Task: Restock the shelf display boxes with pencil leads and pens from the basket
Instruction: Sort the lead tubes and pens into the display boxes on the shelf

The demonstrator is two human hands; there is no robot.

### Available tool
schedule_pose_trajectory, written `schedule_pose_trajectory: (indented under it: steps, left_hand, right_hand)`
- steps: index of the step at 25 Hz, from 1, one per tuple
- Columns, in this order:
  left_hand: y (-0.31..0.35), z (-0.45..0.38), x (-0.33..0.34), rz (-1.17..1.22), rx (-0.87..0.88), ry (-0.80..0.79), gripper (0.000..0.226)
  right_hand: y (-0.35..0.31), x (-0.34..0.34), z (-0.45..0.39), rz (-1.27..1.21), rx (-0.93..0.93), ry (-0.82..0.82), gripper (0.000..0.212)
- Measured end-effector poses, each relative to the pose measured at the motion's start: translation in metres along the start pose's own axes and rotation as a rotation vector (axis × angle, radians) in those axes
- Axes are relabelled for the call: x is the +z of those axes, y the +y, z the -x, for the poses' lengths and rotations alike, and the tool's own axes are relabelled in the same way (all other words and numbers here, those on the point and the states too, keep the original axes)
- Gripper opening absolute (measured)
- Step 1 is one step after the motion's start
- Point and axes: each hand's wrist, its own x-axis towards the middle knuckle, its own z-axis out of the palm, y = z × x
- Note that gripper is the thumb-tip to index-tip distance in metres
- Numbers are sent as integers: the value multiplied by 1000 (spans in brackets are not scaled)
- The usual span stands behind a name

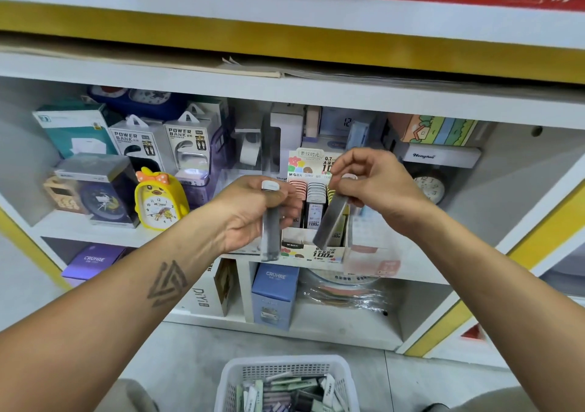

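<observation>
My left hand [250, 213] grips a grey pencil-lead case with a white cap [270, 221], held upright in front of the shelf. My right hand [376, 186] pinches the top of a second grey lead case [330, 220], tilted, its lower end over the pencil-lead display box [316, 250]. That box stands on the middle shelf and holds rows of pink, grey and yellow-capped cases. Down at the bottom, the white plastic basket [234, 377] holds several more lead cases and pens.
A yellow duck alarm clock [158, 199], power bank boxes [186, 145] and other clock boxes fill the shelf to the left. A round clock [432, 188] sits at right. Blue and purple boxes stand on the lower shelf. A white shelf board [285, 88] runs above.
</observation>
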Motion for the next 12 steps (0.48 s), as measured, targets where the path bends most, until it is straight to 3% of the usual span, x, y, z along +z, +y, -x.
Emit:
schedule_pose_trajectory:
  steps: [2,7,12]
  left_hand:
    - [3,1,0,-17,-22,51,22]
    - [9,5,1,122,-93,3,40]
    - [5,4,2,115,-15,20,22]
  right_hand:
    - [0,-2,2,57,8,-39,12]
    - [1,-3,3,233,70,-135,20]
    - [8,8,-1,434,-24,-39,7]
